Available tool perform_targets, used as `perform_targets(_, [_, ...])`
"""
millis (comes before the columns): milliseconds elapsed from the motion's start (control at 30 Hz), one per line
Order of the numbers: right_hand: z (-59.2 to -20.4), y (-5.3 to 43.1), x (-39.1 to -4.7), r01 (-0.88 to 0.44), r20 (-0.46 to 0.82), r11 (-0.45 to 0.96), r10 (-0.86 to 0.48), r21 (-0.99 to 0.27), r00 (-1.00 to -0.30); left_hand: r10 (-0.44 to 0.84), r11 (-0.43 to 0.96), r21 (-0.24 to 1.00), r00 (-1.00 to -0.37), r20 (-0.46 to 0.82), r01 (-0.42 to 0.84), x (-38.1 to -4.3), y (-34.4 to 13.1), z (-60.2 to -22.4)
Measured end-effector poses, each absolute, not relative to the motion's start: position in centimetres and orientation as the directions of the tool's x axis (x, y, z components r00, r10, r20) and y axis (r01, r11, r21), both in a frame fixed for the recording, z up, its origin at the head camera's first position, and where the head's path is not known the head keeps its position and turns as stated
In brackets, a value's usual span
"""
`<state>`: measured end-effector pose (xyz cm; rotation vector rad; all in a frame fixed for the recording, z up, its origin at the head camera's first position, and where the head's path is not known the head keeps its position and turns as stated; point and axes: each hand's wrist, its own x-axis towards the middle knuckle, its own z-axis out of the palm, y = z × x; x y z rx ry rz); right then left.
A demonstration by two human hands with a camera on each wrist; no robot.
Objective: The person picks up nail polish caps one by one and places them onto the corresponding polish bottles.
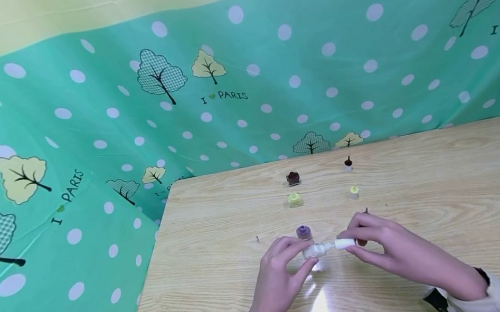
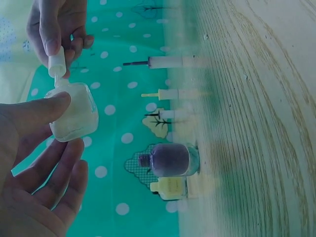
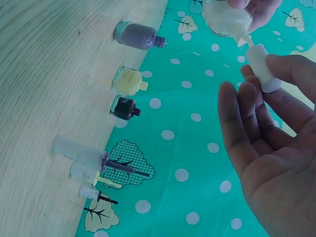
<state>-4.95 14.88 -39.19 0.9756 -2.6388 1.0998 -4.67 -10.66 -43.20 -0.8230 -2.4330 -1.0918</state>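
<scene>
My left hand [image 1: 283, 282] pinches a nail polish bottle [image 2: 76, 116] with whitish contents between thumb and fingers, raised above the table and tilted toward the other hand. A white brush cap [image 3: 263, 69] is in the thumb and fingers of my right hand [image 1: 389, 245]. Its brush stem is at the bottle's neck, with the cap apart from the rim. How deep the brush sits is hard to tell. Just beyond the bottle stands an uncapped purple nail polish bottle [image 1: 304, 232]. Behind it are a pale yellow bottle [image 1: 294, 200] and a dark brown one [image 1: 293, 178], both uncapped.
Right of the bottles, brush caps stand brush-up: a dark-tipped cap [image 1: 349, 164], a yellow-tipped cap [image 1: 354, 192] and a purple-tipped cap [image 3: 79, 153], mostly hidden by my right hand in the head view. A patterned green cloth [image 1: 227, 127] hangs behind the wooden table [image 1: 449, 176].
</scene>
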Motion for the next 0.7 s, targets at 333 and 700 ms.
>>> perform_targets(333, [-39.18, 14.90, -4.99, -0.600, 0.358, 0.515, -0.497, -0.612, -0.791, 0.358, 0.518, 0.558, -0.756, 0.547, 0.649, -4.70, -10.50, -43.35])
perform_targets(700, [-39.19, 15.37, -5.05, -0.663, 0.488, 0.502, -0.449, -0.555, -0.748, 0.349, 0.538, 0.589, -0.796, 0.495, 0.603, -4.73, -10.64, -43.32])
